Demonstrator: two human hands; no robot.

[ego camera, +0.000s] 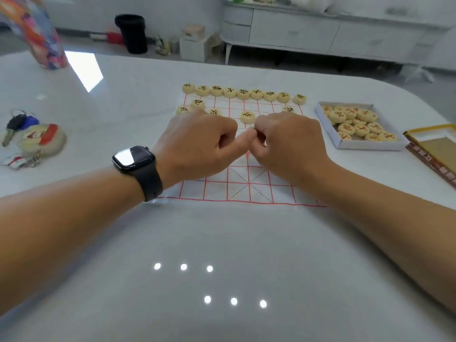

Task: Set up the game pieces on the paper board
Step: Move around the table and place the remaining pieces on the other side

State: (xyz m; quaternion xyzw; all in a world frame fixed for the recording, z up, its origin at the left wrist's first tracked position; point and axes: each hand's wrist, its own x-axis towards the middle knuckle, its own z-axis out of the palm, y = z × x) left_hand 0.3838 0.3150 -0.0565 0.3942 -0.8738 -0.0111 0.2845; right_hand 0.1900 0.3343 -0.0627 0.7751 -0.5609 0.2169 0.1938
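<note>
Head view, table: white glossy table (123, 99), ceiling lights reflected in its near part.
Paper board: white sheet with red grid (249, 186) flat on the table at centre; near edge rows bare, middle hidden under both hands.
Far row: nine round cream pieces with dark characters (243, 94) lined along the board's far edge, most touching their neighbours, the rightmost set slightly apart.
Second and third rows: one piece (198, 104) behind the left hand; pawn-row pieces at (183, 110) and (215, 112); a single piece (247, 117) between the two hands; another (288, 109) partly hidden behind the right hand.
Left hand: left hand (197, 144) over the board's middle, fingers curled into a loose fist, thumb extended toward the right hand. Contents of fist: cannot tell.
Right hand: right hand (288, 141) beside it, fingers curled inward, fingertips meeting the left thumb. A held piece cannot be made out.
Wrist: black smartwatch (135, 160) on the left wrist.
Piece supply: shallow white box (345, 144) to the right of the board, holding a heap of cream pieces with red characters (355, 124).
Box lid: yellow-and-red lid (434, 149) at the right edge, just beyond the box.
Left side: keys and fabric keychain (37, 139) well apart from the board.
Background: black bin (132, 33) on the floor; white cabinet (320, 33) behind the table.
</note>
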